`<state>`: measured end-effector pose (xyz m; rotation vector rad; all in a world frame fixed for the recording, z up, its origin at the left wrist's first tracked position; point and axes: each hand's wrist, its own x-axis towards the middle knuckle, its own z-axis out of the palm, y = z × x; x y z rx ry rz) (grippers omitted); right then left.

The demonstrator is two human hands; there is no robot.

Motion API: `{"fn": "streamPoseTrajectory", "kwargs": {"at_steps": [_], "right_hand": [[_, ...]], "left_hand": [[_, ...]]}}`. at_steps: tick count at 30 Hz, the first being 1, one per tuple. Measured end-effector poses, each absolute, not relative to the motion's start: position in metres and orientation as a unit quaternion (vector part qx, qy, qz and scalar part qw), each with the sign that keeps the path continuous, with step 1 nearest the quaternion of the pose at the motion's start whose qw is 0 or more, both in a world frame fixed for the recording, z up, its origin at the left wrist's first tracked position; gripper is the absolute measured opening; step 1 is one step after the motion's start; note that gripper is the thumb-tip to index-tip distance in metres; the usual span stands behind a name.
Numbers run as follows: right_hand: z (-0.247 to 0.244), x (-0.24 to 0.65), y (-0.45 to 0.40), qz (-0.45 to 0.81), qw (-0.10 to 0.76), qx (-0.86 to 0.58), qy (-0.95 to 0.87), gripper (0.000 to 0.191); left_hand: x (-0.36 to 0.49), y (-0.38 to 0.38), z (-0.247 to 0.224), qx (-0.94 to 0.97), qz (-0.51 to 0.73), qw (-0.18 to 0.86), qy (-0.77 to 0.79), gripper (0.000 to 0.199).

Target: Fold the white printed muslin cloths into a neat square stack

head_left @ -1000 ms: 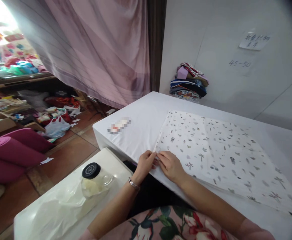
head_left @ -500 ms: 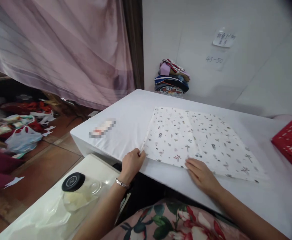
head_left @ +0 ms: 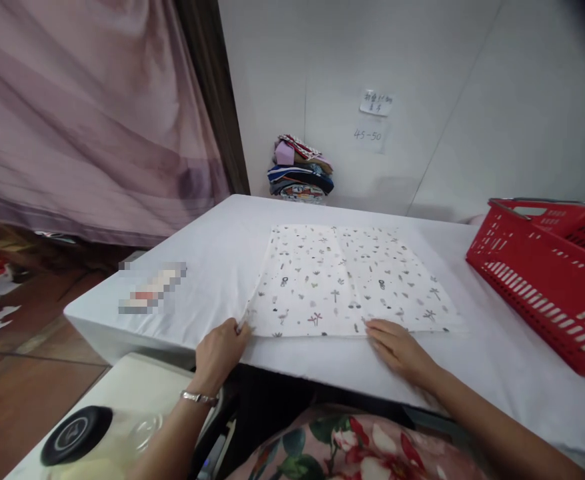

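A white cloth printed with small palms, birds and leaves lies spread on the white-covered table, with a crease running down its middle. At its near left corner, my left hand pinches the edge between thumb and fingers, lifting it slightly. My right hand rests flat on the near edge, just right of the crease, fingers stretched out. The cloth's near right corner lies free on the table.
A red plastic basket stands on the table at the right. Folded fabrics are stacked by the far wall. A blurred-out item lies on the left. A black-lidded jar stands on a lower white surface.
My view has turned right, bringing more of the red basket in. The right hand has slid a little right along the cloth's edge; the left still pinches the corner.
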<state>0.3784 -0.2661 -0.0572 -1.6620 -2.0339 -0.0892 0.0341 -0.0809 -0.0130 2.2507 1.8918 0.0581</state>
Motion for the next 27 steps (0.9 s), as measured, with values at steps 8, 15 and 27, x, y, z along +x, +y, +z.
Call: {"fn": "streamPoseTrajectory", "kwargs": {"at_steps": [8, 15, 27], "right_hand": [[-0.045, 0.377, -0.245, 0.023, 0.252, -0.587, -0.769, 0.028], [-0.043, 0.374, -0.24, 0.053, 0.286, -0.601, -0.745, 0.024], [-0.042, 0.349, -0.216, 0.055, 0.23, -0.564, -0.791, 0.02]], "left_hand": [[0.038, -0.08, -0.016, 0.78, -0.025, 0.065, 0.622, 0.044], [0.042, -0.084, -0.009, 0.826, 0.067, -0.008, 0.56, 0.038], [0.113, -0.102, -0.049, 0.962, 0.189, 0.066, 0.185, 0.023]]}}
